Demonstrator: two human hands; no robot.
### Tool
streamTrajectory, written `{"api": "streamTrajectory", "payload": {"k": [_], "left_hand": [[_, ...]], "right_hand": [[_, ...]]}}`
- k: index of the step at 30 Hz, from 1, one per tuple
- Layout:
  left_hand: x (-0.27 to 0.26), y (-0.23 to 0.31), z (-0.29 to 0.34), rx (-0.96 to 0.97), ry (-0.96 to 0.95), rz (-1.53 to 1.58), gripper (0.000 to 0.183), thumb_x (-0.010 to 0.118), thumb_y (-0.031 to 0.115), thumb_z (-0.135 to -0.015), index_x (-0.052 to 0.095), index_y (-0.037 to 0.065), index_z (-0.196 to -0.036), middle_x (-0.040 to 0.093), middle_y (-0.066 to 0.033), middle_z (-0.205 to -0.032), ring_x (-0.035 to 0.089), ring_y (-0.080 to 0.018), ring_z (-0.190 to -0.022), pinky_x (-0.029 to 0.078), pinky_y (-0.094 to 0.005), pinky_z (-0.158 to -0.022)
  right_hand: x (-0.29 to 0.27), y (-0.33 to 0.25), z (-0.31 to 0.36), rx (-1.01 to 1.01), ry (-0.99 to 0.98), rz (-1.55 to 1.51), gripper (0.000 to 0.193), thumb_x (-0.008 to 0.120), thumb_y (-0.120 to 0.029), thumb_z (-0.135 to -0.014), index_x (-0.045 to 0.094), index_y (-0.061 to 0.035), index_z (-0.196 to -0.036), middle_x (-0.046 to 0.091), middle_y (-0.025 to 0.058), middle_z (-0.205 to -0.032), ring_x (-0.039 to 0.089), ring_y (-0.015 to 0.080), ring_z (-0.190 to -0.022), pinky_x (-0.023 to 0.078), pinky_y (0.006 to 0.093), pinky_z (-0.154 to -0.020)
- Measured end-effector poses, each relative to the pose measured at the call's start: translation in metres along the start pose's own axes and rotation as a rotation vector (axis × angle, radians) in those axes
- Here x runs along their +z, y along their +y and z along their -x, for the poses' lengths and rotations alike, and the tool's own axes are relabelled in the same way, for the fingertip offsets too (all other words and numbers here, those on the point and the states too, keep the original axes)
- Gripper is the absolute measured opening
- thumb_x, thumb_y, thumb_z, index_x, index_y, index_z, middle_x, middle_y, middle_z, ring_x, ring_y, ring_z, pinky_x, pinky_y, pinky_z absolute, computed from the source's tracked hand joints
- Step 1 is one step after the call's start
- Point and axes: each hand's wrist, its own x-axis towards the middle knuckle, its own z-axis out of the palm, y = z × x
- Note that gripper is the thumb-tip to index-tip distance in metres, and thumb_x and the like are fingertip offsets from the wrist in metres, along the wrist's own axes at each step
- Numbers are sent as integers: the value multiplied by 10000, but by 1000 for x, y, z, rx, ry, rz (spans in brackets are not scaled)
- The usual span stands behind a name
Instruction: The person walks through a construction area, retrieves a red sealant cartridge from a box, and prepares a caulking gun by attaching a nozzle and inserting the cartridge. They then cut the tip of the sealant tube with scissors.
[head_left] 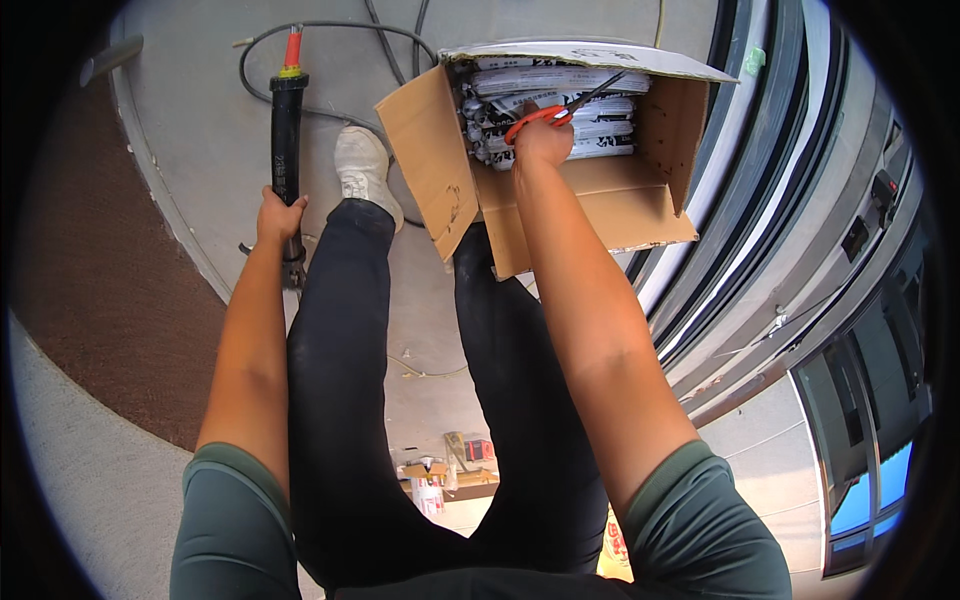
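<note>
My left hand [280, 214] is wrapped round the lower barrel of a black sealant gun [287, 130], held upright in view with its red-orange nozzle [293, 50] and yellow collar at the far end. My right hand [545, 142] reaches into an open cardboard box [570, 205], closed on orange-handled scissors [590, 98] whose dark blades point to the far right. Under the hand lie several white foil sealant sausages [545, 80] with dark printing, stacked in the box. Whether my right fingers also grip a sausage is hidden.
A black cable [243, 62] loops over the grey floor behind the gun. Dark and silver frame rails [745, 150] run along the right side. My white shoe [362, 165] stands between gun and box. Small items and a white can [428, 495] sit behind my legs.
</note>
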Motion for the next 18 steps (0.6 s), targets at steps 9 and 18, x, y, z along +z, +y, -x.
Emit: {"api": "streamTrajectory", "payload": {"k": [9,18], "left_hand": [[-35,66,75,345,348,176,237,631,144,-885,606,-5,-1068,646,-197,-1036,626,-396,-987,498,-457,-865],[-79,312,182,1082,122,279,227,655,120,-822,615,34,-1029,622,-172,-1052,601,-367,-995,498,-455,-871]], "right_hand": [[-105,22,35,-76,-508,-193,255,765,-186,-904,552,-67,-829,621,48,-750,577,124,-673,462,275,-624],[-270,18,156,204,-823,-191,300,733,-129,-924,472,-93,-781,615,42,-725,581,118,-659,477,272,-657]]}}
